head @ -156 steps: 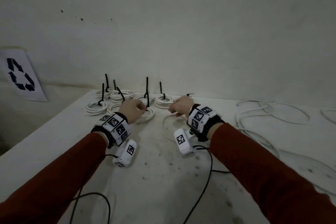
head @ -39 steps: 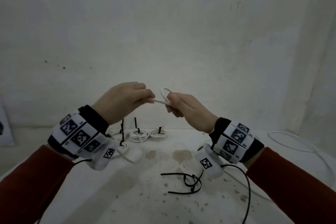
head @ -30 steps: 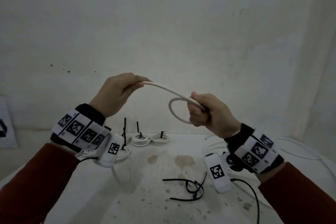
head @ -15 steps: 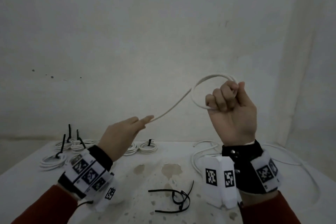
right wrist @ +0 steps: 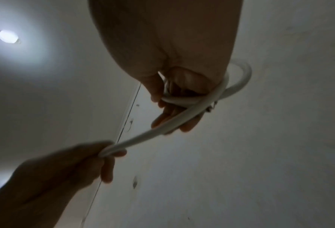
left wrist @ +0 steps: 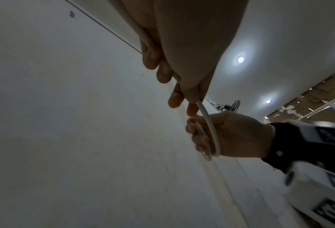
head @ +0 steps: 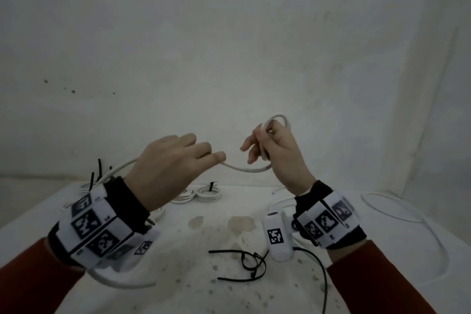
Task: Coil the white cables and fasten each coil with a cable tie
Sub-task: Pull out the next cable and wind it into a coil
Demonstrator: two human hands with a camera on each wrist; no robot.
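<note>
Meanwhile both hands [head: 168,168] [head: 277,153] hold white cable [head: 244,169] above loose ties [head: 248,264], finished coils [head: 207,192].

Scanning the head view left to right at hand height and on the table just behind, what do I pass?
Upright black tie tails → left hand → tied coil → sagging white cable → right hand holding the loop → loose cable on the table.

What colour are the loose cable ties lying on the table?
Black; the cable ties show best in the head view.
</note>
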